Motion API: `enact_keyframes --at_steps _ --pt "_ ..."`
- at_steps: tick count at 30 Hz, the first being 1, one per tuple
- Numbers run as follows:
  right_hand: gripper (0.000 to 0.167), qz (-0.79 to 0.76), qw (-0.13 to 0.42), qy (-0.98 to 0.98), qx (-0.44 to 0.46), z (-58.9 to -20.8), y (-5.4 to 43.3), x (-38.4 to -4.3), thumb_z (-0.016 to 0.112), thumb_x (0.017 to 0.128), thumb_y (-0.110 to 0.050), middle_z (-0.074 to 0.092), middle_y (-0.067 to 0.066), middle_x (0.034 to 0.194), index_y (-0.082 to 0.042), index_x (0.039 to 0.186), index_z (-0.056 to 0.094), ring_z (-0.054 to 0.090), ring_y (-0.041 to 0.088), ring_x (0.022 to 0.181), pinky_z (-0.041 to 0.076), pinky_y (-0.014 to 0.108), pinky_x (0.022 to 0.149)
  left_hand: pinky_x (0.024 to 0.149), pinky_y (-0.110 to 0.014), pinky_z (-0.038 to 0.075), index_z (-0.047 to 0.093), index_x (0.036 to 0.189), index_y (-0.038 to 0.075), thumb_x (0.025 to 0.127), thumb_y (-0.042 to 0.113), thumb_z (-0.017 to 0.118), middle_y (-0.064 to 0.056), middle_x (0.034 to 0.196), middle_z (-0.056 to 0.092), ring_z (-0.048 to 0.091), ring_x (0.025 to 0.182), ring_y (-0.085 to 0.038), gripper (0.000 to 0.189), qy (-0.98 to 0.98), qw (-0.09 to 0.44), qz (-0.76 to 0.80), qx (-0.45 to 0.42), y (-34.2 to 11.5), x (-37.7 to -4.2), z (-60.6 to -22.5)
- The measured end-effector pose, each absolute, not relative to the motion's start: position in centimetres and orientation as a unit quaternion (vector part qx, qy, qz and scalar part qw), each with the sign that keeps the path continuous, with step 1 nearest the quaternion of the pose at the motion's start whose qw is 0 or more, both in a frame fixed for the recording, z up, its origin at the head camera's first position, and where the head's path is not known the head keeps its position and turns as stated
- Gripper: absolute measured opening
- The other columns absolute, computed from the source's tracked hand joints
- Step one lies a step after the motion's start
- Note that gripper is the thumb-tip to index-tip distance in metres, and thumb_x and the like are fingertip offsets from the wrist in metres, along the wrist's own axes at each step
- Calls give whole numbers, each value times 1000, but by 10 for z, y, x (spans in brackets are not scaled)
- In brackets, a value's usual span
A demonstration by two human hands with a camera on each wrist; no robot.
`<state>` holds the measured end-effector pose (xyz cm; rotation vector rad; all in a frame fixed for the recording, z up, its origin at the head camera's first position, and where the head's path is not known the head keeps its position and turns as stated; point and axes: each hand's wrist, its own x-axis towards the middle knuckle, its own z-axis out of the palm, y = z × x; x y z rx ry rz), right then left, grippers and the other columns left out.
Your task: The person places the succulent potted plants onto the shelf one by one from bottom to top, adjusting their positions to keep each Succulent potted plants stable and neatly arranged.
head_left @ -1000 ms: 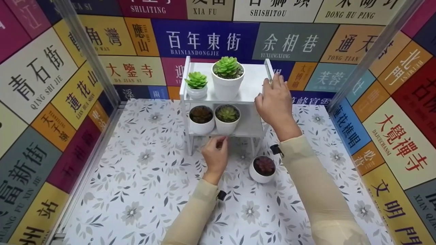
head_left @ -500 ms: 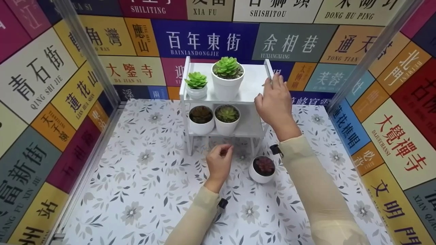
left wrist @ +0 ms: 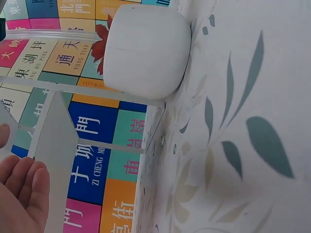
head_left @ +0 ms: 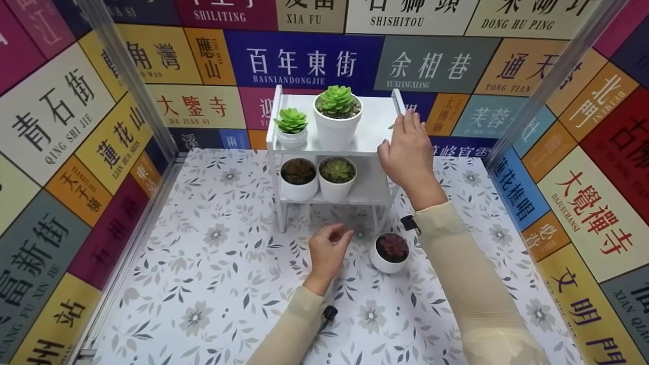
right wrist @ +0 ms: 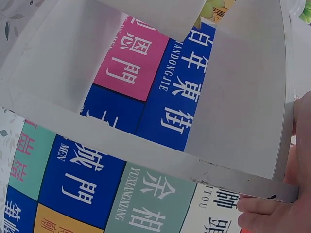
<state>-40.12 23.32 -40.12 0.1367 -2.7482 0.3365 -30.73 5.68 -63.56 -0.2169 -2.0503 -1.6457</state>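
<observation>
A white two-tier plant shelf (head_left: 375, 124) stands on the patterned surface. My right hand (head_left: 408, 152) holds its right side near the top tier, fingers along the outside and thumb at the front corner. In the right wrist view, fingers (right wrist: 260, 206) show past the shelf's corner. My left hand (head_left: 329, 253) hovers before the shelf, loosely curled, with nothing in it. To its right, a reddish succulent in a white pot (head_left: 389, 253) stands upright on the surface. A large green succulent (head_left: 337, 119) and a small one (head_left: 292, 129) share the top tier.
On the lower tier's left half, a brownish succulent (head_left: 299, 180) and a pale green succulent (head_left: 337, 178) stand side by side in white pots. Walls printed with street names (head_left: 304, 58) enclose the floral-patterned surface (head_left: 203, 284) at the back and sides.
My left hand has drawn back from the lower tier's front edge, toward me and slightly right, and its fingers have loosened. My right hand stays at the shelf's side. The pots have not moved.
</observation>
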Motion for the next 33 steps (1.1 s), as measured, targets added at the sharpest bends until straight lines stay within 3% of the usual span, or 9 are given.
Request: enact_keyframes --at_steps 3,10,20,33 --pt "73 121 185 -974 49 -401 233 -401 40 102 -33 28 31 171 14 158 35 22 45 163 16 53 135 82 -40 66 81 105 5 90 22 86 -9 98 80 77 88 -20 23 -747 229 -620 -74 59 -304 -639" --pt "73 120 179 -976 42 -399 233 -399 40 102 -33 26 30 172 13 159 34 21 43 164 14 52 136 89 -34 64 80 111 3 91 22 85 -11 106 80 77 98 -26 28 -749 204 -627 -72 66 -300 -646" --pt "73 122 182 -975 39 -401 231 -400 41 102 -33 26 30 172 13 159 35 21 44 163 14 52 136 95 -38 63 78 118 3 90 24 86 -16 112 80 77 105 -29 36 -757 188 -622 -68 66 -297 -654" --pt "74 117 180 -976 36 -402 231 -400 40 102 -34 26 29 172 12 159 35 21 42 164 14 51 136 109 -41 56 69 137 6 85 27 90 -14 132 73 68 125 -29 60 -778 129 -607 -93 75 -289 -661"
